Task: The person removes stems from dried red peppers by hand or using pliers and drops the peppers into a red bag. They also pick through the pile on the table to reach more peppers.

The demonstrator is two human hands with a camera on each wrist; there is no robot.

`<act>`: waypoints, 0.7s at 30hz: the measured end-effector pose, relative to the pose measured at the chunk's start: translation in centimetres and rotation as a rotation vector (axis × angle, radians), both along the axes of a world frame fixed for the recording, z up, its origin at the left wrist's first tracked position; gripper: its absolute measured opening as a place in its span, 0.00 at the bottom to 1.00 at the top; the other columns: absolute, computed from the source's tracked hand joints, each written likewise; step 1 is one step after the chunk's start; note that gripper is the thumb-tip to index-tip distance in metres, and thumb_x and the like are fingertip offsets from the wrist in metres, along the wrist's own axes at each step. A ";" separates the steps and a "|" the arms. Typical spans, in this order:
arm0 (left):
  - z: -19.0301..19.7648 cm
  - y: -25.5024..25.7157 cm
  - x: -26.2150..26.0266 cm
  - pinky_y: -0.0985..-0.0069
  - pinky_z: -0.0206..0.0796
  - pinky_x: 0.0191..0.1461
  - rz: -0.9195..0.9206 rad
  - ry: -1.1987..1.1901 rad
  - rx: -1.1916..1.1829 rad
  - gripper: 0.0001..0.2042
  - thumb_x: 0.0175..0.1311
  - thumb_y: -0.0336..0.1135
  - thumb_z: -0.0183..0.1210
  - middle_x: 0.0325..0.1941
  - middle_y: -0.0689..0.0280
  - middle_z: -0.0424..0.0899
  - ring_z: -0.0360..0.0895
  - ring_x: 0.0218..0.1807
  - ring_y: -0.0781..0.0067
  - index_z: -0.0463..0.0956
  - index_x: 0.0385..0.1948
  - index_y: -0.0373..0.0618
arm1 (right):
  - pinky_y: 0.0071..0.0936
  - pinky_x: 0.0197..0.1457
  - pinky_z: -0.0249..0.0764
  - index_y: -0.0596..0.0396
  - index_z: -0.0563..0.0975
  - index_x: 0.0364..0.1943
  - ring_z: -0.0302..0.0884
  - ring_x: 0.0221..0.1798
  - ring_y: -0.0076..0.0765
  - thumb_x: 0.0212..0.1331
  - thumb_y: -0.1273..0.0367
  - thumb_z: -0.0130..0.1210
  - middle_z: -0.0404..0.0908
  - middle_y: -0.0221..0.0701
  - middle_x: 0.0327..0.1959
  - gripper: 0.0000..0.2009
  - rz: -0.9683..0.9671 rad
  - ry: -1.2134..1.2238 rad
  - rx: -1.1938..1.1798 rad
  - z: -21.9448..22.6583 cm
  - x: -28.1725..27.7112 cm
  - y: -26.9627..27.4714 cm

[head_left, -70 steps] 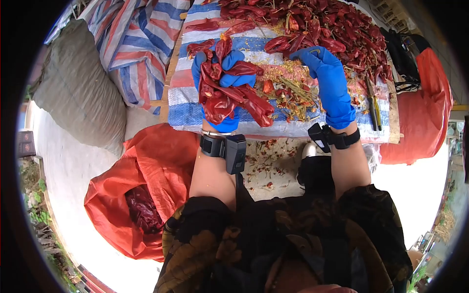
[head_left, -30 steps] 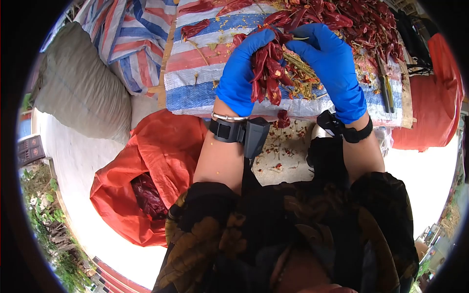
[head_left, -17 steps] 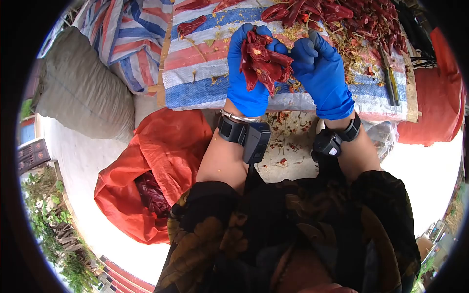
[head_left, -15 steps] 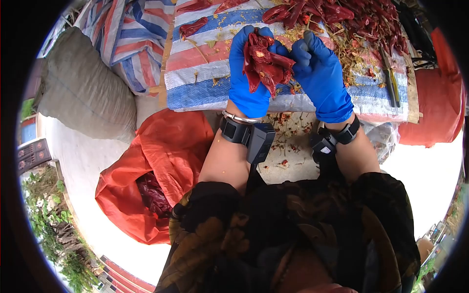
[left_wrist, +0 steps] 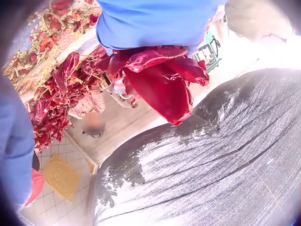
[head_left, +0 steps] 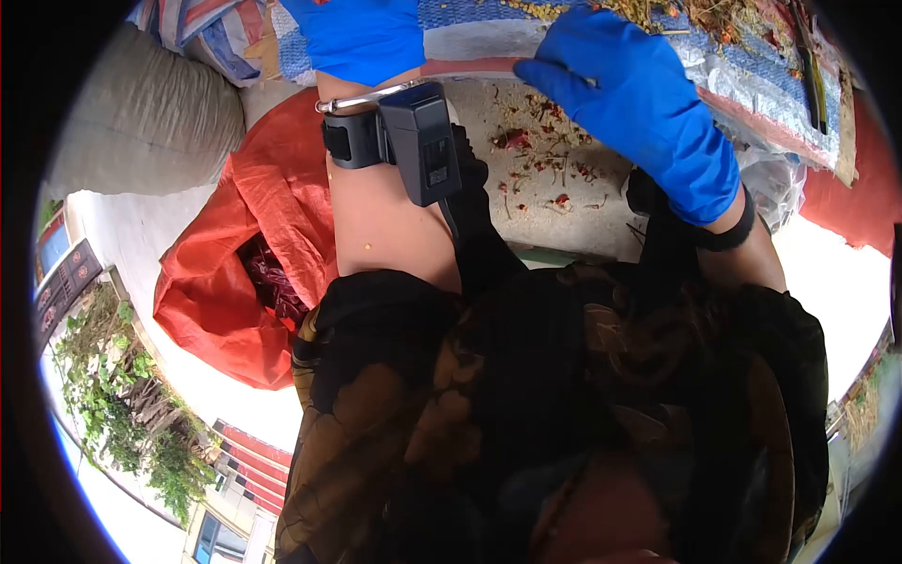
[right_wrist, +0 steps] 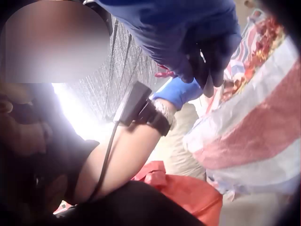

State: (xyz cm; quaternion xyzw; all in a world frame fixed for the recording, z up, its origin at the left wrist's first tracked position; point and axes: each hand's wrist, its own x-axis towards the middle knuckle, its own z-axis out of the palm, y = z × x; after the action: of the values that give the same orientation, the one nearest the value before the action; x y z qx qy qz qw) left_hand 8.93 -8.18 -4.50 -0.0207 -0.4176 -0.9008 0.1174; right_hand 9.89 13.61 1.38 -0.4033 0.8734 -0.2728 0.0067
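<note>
My left hand [head_left: 362, 38], in a blue glove, is mostly cut off by the top edge of the head view. In the left wrist view that glove [left_wrist: 157, 23] grips a bunch of dried red chilies [left_wrist: 157, 89], whose glossy pods stick out below it. My right hand [head_left: 648, 108], also gloved in blue, hovers over the near edge of the table, apart from the left. Its thumb and fingers are loosely bent, with nothing visible between them. From the right wrist view, its fingers [right_wrist: 204, 70] point down, overlapping part of my left glove [right_wrist: 183, 92].
An orange-red sack [head_left: 216, 310] with dark red chilies inside stands open on the left, by a full grey sack [head_left: 150, 122]. A striped sheet [head_left: 470, 66] covers the table. A yellow-and-black handled tool [head_left: 812, 80] lies at right. Stems litter the floor [head_left: 536, 211].
The head view has tipped downward. My hands have separated: the left has gone up and left with the chilies, the right has drawn away to the right, its fingers looser.
</note>
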 end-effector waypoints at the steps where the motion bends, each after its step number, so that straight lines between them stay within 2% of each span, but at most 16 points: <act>1: -0.1 0.0 0.5 0.64 0.66 0.49 0.010 0.000 -0.026 0.10 0.63 0.40 0.46 0.39 0.66 0.72 0.69 0.43 0.65 0.66 0.41 0.46 | 0.37 0.38 0.71 0.54 0.77 0.33 0.75 0.34 0.45 0.48 0.62 0.58 0.77 0.37 0.32 0.12 0.098 -0.105 0.066 -2.0 1.7 -0.7; 4: -0.2 0.2 2.2 0.64 0.66 0.49 0.030 -0.001 -0.117 0.10 0.63 0.39 0.46 0.39 0.65 0.73 0.69 0.43 0.64 0.66 0.41 0.46 | 0.37 0.40 0.70 0.55 0.77 0.30 0.74 0.35 0.45 0.50 0.61 0.54 0.76 0.37 0.30 0.12 0.335 -0.314 0.278 -10.9 4.9 -0.7; 6: 0.1 0.3 3.4 0.63 0.66 0.49 0.040 0.003 -0.153 0.10 0.63 0.39 0.46 0.39 0.65 0.73 0.69 0.44 0.64 0.65 0.41 0.46 | 0.38 0.43 0.69 0.56 0.77 0.32 0.73 0.41 0.46 0.50 0.63 0.52 0.76 0.41 0.40 0.12 0.357 -0.368 0.629 -16.4 5.6 -0.3; 10: 0.7 0.5 4.9 0.63 0.66 0.49 0.072 0.004 -0.210 0.10 0.63 0.39 0.46 0.40 0.65 0.73 0.69 0.44 0.64 0.65 0.42 0.47 | 0.35 0.44 0.70 0.57 0.77 0.38 0.75 0.43 0.44 0.51 0.65 0.49 0.77 0.42 0.40 0.13 0.383 -0.251 0.748 -27.0 7.7 1.8; 12: 0.6 0.2 4.9 0.63 0.66 0.49 0.093 0.006 -0.242 0.10 0.63 0.39 0.46 0.40 0.65 0.73 0.69 0.44 0.64 0.65 0.42 0.47 | 0.38 0.51 0.67 0.57 0.75 0.46 0.69 0.52 0.44 0.52 0.68 0.46 0.66 0.44 0.56 0.17 0.425 -0.216 0.864 -30.0 8.2 2.0; 13: 0.4 0.0 4.9 0.63 0.66 0.49 0.103 0.006 -0.255 0.10 0.63 0.39 0.46 0.40 0.65 0.73 0.69 0.44 0.64 0.65 0.42 0.47 | 0.42 0.56 0.63 0.57 0.74 0.47 0.61 0.60 0.44 0.52 0.67 0.46 0.54 0.43 0.64 0.18 0.519 -0.214 0.952 -30.4 8.2 1.5; 17: 0.3 -0.7 4.8 0.62 0.66 0.50 0.140 -0.004 -0.291 0.10 0.63 0.39 0.45 0.41 0.65 0.73 0.70 0.45 0.64 0.65 0.42 0.47 | 0.41 0.61 0.59 0.56 0.71 0.52 0.57 0.63 0.44 0.53 0.69 0.45 0.55 0.43 0.63 0.20 0.526 -0.263 1.071 -32.9 8.3 -0.3; 19: -0.1 -0.8 4.3 0.62 0.66 0.50 0.142 -0.006 -0.299 0.10 0.63 0.38 0.45 0.41 0.65 0.73 0.70 0.45 0.63 0.65 0.42 0.47 | 0.47 0.65 0.51 0.57 0.75 0.46 0.49 0.67 0.48 0.51 0.70 0.46 0.46 0.39 0.67 0.17 0.426 -0.295 0.959 -36.0 8.7 -1.0; 21: -0.3 -0.8 3.9 0.62 0.66 0.50 0.146 -0.009 -0.315 0.10 0.63 0.38 0.45 0.41 0.64 0.73 0.70 0.45 0.63 0.65 0.43 0.47 | 0.47 0.65 0.51 0.58 0.74 0.47 0.49 0.67 0.48 0.51 0.70 0.46 0.46 0.39 0.68 0.18 0.378 -0.345 0.935 -37.6 8.2 -1.3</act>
State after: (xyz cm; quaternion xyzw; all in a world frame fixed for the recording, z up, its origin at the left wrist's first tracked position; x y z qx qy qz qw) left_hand 12.87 -9.03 -4.79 -0.0042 -0.5545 -0.8133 0.1761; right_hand 18.04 12.27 -36.26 -0.4571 0.8000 0.0890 0.3784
